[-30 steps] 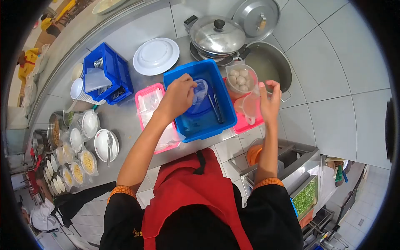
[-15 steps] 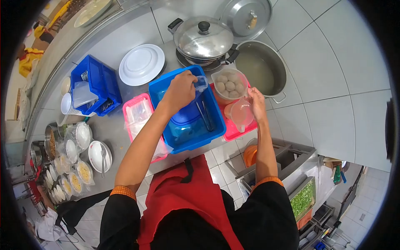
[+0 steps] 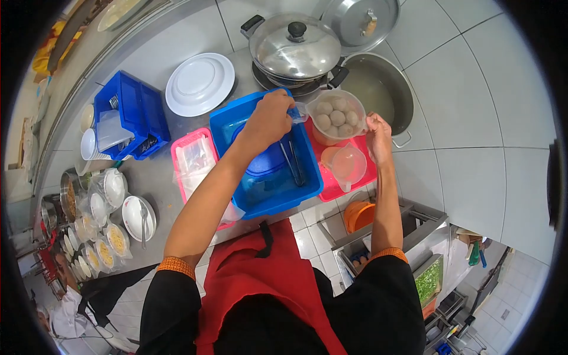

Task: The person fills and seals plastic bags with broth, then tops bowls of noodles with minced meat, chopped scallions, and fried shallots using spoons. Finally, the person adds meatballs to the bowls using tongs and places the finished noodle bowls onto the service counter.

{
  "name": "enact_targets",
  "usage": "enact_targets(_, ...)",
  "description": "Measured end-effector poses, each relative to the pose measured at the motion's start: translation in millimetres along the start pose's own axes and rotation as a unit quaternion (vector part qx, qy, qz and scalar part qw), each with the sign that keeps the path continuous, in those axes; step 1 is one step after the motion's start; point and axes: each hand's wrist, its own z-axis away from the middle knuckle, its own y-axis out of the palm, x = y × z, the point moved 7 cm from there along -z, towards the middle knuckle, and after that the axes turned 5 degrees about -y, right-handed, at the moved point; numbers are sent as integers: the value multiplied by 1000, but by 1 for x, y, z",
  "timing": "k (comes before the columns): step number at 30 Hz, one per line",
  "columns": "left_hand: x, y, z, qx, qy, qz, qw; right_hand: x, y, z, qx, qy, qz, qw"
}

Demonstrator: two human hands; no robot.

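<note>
The L hand point(image 3: 272, 122) was over the blue basin point(image 3: 255, 204), its fingers pinching a clear plastic bag point(image 3: 300, 112) approx. level w/ the near jug's lip. The R hand point(image 3: 379, 135) had its fingers closed at the handle side of that jug point(image 3: 327, 141), which was full of pale balls point(image 3: 338, 112) & sat at the pink tray point(image 3: 332, 192), R of the basin; whether it was lifted or tilted, one couldn't tell. Progress, as far as could be judged: bag in hand, jug gripped, the two brought together, so roughly the middle of the job. The balls were still in the jug, & none could be made out in the bag (tho' it was small & partly hidden by the fingers), so the filling looked not yet done. A second, clear jug point(image 3: 349, 165) was untouched, ditto the tongs point(image 3: 293, 163) in the basin. More bags point(image 3: 195, 158) lay in a pink basket point(image 3: 176, 155) on the surface point(image 3: 158, 177), L of the basin.
</note>
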Motion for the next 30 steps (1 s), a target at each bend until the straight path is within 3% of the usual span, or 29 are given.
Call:
enact_targets(9, -14, -3, -5, -6, 27, -7, 1000, 20, 2, -12, 34, 14, 180, 983)
enact_targets(16, -6, -2, -4, 48, -31, 83, 995, 42, 19, -10, 47, -2, 307, 950)
enact_targets(26, 4, -3, 2, 95, -131, 154, 975, 55, 28, -9, 26, -13, 288, 957)
enact_targets(30, 2, -7, 2, 93, -122, 136, 979, 59, 29, -10, 26, -3, 306, 952)
